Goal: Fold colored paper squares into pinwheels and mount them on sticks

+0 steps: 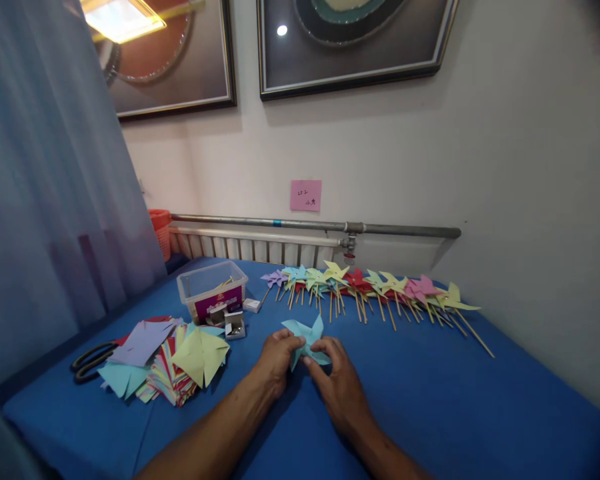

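Grip of left hand (276, 355) and right hand (337, 373), angled inward, pinches closed on one blue pinwheel (310, 332), one tub (233, 301) beyond.

I have a light blue paper pinwheel (309, 335) here, its corners folded in towards the middle and its pointed blades spreading outwards. I hold it pinched between the left hand (279, 357) on one side and the right hand (337, 370) on the other, which together partly hide its middle from me
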A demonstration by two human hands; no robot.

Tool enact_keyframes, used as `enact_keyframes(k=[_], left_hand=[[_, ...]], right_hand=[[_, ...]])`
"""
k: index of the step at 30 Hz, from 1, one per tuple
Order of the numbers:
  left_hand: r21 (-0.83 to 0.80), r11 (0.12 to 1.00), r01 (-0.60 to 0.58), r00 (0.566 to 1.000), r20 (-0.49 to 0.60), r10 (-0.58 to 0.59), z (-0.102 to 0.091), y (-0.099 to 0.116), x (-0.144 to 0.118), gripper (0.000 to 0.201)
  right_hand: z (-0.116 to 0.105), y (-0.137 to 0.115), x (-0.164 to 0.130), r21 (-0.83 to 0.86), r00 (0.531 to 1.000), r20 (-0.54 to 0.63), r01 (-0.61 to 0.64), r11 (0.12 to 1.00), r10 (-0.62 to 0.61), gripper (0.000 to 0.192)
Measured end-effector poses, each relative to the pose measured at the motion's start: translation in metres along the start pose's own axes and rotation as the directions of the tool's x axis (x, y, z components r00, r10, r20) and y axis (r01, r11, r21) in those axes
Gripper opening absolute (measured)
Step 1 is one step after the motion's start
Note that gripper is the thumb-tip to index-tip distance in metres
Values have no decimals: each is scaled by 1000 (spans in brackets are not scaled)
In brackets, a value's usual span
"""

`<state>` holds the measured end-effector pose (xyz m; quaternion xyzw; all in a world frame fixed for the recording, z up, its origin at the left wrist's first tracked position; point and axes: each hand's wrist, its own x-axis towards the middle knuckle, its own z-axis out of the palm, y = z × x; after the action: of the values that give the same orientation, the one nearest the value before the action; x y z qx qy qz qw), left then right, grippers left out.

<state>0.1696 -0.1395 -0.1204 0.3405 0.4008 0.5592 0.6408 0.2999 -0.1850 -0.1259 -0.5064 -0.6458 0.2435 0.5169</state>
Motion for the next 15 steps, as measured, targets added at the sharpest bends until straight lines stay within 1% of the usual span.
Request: enact_keyframes(k=[1, 3, 5, 8, 11, 15], left_hand=[[-2, 1000, 10, 1000, 7, -10, 1, 1, -1, 30], [-5, 1000, 30, 1000, 10, -30, 3, 2, -3, 30], [-6, 999, 35, 999, 5, -35, 5, 3, -5, 29], [5, 999, 33, 999, -4, -33, 7, 4, -6, 28], [20, 999, 31, 999, -7, -31, 8, 3, -7, 28], [61, 998, 11, 1000, -1, -11, 7, 0, -6, 28]], right_hand=[[-1, 0, 1, 3, 1000, -10, 11, 1000, -11, 14], [-3, 1, 3, 15, 1000, -22, 14, 1000, -13, 20], [-2, 3, 5, 36, 999, -33, -12, 999, 13, 24], [0, 9, 8, 69, 992, -33, -116, 991, 118, 26], [2, 13, 9, 112, 973, -26, -224, 968, 228, 26], [3, 13, 11, 150, 958, -56, -269, 951, 280, 25]])
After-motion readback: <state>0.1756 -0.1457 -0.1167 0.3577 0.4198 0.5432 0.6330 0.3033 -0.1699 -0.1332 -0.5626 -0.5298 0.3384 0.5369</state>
